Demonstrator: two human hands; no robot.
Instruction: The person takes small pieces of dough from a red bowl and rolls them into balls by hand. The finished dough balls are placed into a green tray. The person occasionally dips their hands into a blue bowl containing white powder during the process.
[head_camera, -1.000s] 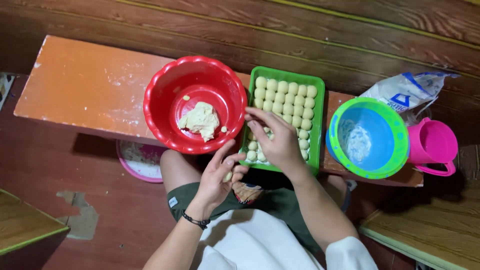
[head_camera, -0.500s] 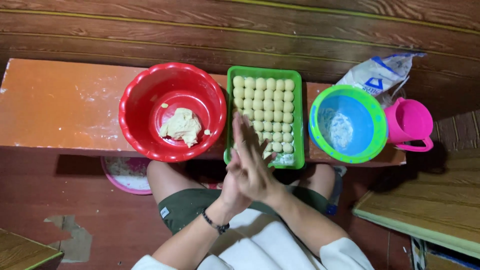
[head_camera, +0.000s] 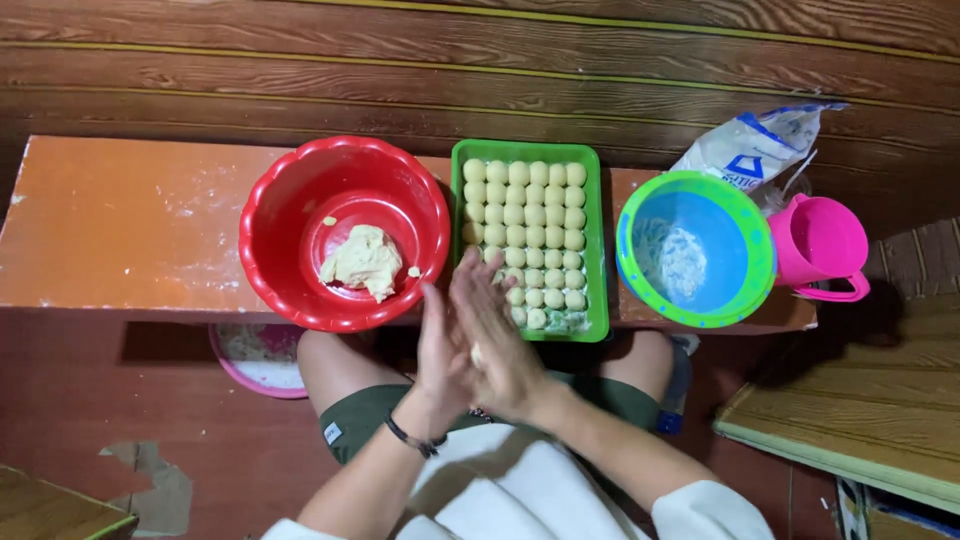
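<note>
Setting: wooden plank wall behind, an orange table (head_camera: 120, 230) dusted with flour in front of a seated person.
Hands: the left hand (head_camera: 440, 360) and right hand (head_camera: 500, 340) are pressed palm to palm over the lap, just below the table's near edge; a small pale bit is glimpsed between the palms, so whether anything is gripped cannot be told.
Tray: a green tray (head_camera: 596, 240) of dough balls (head_camera: 525, 215) is set just beyond the fingertips, its near right corner unfilled.
Left of tray: a red bowl (head_camera: 290, 200) holding a dough lump (head_camera: 362, 260).
Right of tray: a green-rimmed blue bowl (head_camera: 745, 250), a pink jug (head_camera: 820, 240), a flour bag (head_camera: 750, 145).
Open room: the table's left end is bare.
Change: a second ago the right hand was on the tray; both hands have since been drawn back together.
</note>
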